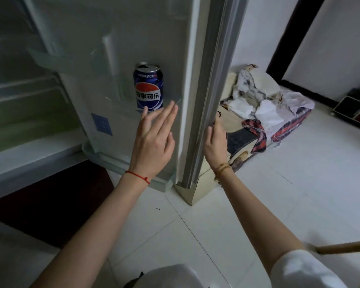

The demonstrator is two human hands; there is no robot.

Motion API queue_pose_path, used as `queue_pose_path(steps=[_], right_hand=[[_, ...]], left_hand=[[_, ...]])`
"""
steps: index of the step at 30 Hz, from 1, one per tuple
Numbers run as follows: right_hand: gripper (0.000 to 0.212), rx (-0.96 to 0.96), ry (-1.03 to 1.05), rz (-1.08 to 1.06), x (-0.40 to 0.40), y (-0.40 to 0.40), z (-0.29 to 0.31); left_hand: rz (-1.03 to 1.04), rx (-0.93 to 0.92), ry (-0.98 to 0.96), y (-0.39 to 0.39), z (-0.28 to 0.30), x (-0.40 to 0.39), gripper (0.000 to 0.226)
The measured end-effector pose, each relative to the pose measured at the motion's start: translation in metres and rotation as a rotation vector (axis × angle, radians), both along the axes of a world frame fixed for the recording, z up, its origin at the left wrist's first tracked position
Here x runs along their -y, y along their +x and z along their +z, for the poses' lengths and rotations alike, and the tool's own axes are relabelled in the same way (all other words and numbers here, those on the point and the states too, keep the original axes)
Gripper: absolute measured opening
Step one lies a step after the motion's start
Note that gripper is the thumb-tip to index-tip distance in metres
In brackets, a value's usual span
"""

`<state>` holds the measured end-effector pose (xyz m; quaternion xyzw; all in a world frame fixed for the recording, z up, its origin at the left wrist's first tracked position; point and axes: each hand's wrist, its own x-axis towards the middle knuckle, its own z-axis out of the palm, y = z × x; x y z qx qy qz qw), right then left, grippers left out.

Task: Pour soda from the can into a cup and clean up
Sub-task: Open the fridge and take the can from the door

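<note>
Left hand (154, 135) flat, fingers straight, just below the can (148, 88), fingertips at the clear door shelf (176, 102) rail. Right hand (215, 142) grips the outer edge of the open fridge door (133, 34), fingers wrapped round it. Can upright, tab opened, on door shelf near its right end. Clothes pile (266, 104) on the floor beyond the door.

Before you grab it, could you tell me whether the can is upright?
Upright: the can stands on the fridge door shelf, top upward.
</note>
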<state>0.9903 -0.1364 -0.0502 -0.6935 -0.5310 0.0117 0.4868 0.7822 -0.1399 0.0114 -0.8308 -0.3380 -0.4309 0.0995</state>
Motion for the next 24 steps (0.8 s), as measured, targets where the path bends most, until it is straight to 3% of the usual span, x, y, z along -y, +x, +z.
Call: queue_pose_path(steps=[9, 12, 15, 18, 24], right_hand=[[0.056, -0.067, -0.03, 0.092, -0.014, 0.02, 0.008], [0.055, -0.086, -0.045, 0.105, -0.018, 0.025, 0.009], [0.055, -0.094, -0.039, 0.127, -0.018, 0.027, 0.012], [0.055, -0.139, -0.051, 0.142, -0.019, 0.028, 0.015], [0.053, -0.187, -0.087, 0.134, -0.019, 0.03, 0.021]], left_hand=[[0.079, -0.014, -0.072, 0.022, 0.012, 0.005, 0.058], [0.117, 0.097, -0.072, 0.025, 0.023, 0.003, 0.052], [0.179, 0.345, -0.099, 0.024, 0.04, -0.003, 0.048], [0.278, 0.505, -0.222, 0.023, 0.057, -0.016, 0.065], [0.279, 0.582, -0.551, 0.025, 0.074, -0.052, 0.095]])
